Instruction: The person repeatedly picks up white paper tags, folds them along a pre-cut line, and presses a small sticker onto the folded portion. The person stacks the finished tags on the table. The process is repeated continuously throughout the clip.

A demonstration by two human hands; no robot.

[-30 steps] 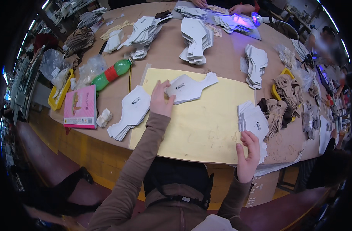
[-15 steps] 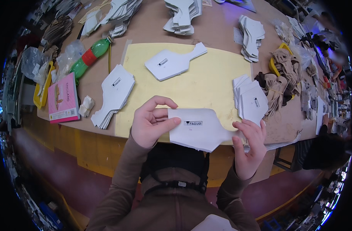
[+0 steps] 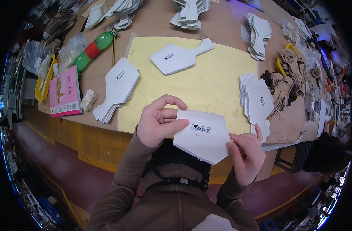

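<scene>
Between my hands, over the table's near edge, is a white cut panel (image 3: 203,144), wide and angular with a dark printed label. My left hand (image 3: 156,122) is closed on its left end, thumb on top. The fingers of my right hand (image 3: 248,156) close on the right edge and hide the narrow part there. A similar white panel (image 3: 176,59), with a neck pointing right, lies farther off on the yellow sheet (image 3: 206,92). A stack of such panels (image 3: 118,82) rests to the left, and another fanned stack (image 3: 258,100) lies just beyond my right hand.
At the left are a green bottle (image 3: 93,50) with a red label, a pink booklet (image 3: 64,92) and a small white bundle (image 3: 89,99). More white stacks (image 3: 189,15) line the far side. Tan strap bundles (image 3: 281,90) lie on the right, and a person (image 3: 326,154) is beyond.
The panel has tilted, its right side dropping toward me, and shifted slightly right. My right hand has moved from the narrow neck to the wide part's edge. The whole view has shifted a little.
</scene>
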